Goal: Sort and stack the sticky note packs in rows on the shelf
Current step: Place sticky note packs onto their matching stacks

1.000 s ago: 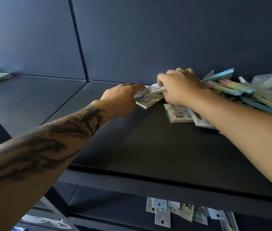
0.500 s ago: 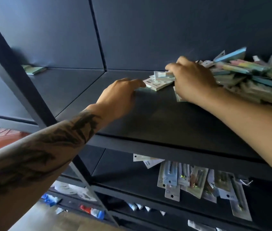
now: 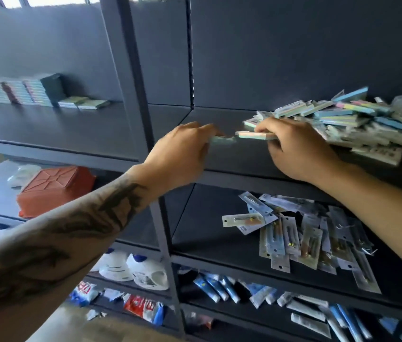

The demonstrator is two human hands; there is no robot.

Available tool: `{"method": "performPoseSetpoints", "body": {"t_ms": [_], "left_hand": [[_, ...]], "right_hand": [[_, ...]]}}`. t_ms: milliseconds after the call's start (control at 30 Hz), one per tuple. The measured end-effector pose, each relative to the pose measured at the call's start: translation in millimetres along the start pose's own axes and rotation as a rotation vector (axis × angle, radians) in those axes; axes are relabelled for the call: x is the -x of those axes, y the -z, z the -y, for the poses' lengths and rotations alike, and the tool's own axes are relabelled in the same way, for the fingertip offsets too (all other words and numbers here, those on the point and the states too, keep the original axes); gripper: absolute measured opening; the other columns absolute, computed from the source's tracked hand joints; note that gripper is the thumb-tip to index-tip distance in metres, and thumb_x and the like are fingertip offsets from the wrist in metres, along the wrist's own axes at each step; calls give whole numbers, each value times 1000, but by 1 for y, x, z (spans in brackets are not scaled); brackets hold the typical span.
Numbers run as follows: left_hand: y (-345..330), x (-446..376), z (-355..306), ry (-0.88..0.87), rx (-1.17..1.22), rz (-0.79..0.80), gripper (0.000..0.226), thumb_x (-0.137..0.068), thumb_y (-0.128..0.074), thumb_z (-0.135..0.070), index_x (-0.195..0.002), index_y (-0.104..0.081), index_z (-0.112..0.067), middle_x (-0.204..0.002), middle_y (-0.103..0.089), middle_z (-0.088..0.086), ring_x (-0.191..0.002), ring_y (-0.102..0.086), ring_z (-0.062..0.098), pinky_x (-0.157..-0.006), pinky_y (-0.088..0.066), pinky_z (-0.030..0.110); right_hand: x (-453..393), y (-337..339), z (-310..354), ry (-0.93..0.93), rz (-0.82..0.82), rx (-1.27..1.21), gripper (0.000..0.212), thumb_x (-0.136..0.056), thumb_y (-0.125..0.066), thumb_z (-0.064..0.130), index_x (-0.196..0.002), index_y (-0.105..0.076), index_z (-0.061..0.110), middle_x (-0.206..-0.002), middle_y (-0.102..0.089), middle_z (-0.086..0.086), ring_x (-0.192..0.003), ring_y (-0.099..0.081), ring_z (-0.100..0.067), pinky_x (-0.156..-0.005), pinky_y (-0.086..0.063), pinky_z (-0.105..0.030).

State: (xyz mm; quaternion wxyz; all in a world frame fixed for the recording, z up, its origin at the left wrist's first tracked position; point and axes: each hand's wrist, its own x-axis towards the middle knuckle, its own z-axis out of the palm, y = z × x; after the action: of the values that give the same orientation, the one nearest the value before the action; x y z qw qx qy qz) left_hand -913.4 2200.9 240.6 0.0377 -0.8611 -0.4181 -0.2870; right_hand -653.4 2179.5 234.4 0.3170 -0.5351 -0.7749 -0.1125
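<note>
A loose heap of sticky note packs [image 3: 357,119] lies on the right of the dark shelf [image 3: 219,159]. My right hand [image 3: 296,146] grips a pastel pack [image 3: 254,135] at the heap's left edge, thumb on top. My left hand [image 3: 182,151] pinches a pale green pack [image 3: 222,139] just left of it, a small gap between the two packs. In the bay to the left, stacked packs stand in rows [image 3: 15,91], with two flat green packs [image 3: 84,103] beside them.
A dark upright post [image 3: 133,77] divides the two bays. The shelf below holds carded blister packs [image 3: 301,238]. Lower shelves carry tubes [image 3: 222,288], white masks [image 3: 131,270] and snack bags [image 3: 140,304]. A red crate [image 3: 54,188] sits lower left.
The view pulled back and down, showing the left bay and lower shelves. Both hands came forward from the heap, each now holding a pack lifted off the shelf.
</note>
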Motion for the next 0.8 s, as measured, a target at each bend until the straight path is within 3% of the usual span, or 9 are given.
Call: {"method": "performPoseSetpoints", "body": {"t_ms": [133, 233, 333, 433, 567, 800], "left_hand": [[42, 60, 27, -25, 4, 6, 42, -99, -49, -13, -135, -58, -33, -117, -65, 1, -101, -63, 28, -79, -57, 49], [71, 107, 54, -1, -19, -11, 42, -99, -51, -12, -135, -60, -30, -121, -66, 2, -106, -64, 28, -82, -57, 49], [94, 145, 81, 47, -3, -6, 44, -98, -52, -9, -134, -63, -30, -119, -67, 2, -104, -64, 29, -82, -57, 48], [118, 176, 113, 100, -26, -8, 44, -98, -52, -9, -136, -62, -29, -127, -67, 2, -113, -63, 29, -88, -56, 48], [144, 215, 159, 192, -68, -64, 44, -100, -52, -8, -137, -61, -32, -134, -64, -3, -118, -62, 25, -85, -52, 34], [172, 265, 242, 354, -86, -139, 40, -98, -57, -10, -130, -65, -33, -125, -70, -1, -109, -66, 29, -86, -55, 39]], "right_hand": [[20, -11, 66, 30, -3, -8, 32, -92, -58, -2, -117, -68, 16, -101, -72, -3, -75, -54, -15, -63, -41, -29], [31, -24, 120, 68, 36, -50, 35, -90, -58, -5, -117, -68, 14, -111, -73, -4, -95, -66, -26, -77, -55, -38], [32, -38, 172, 110, 42, -54, 37, -88, -58, -7, -116, -67, 15, -110, -73, -4, -98, -66, -30, -76, -57, -47], [21, -54, 224, 168, 63, -75, 38, -88, -59, -6, -117, -67, 17, -108, -72, -2, -96, -65, -29, -71, -57, -47], [-8, -87, 280, 229, 70, -133, 36, -90, -57, -3, -117, -64, 19, -108, -71, -2, -98, -64, -31, -72, -57, -49], [-57, -155, 357, 272, 87, -186, 36, -90, -56, 1, -117, -65, 23, -108, -71, 5, -98, -63, -24, -72, -55, -40]]}}
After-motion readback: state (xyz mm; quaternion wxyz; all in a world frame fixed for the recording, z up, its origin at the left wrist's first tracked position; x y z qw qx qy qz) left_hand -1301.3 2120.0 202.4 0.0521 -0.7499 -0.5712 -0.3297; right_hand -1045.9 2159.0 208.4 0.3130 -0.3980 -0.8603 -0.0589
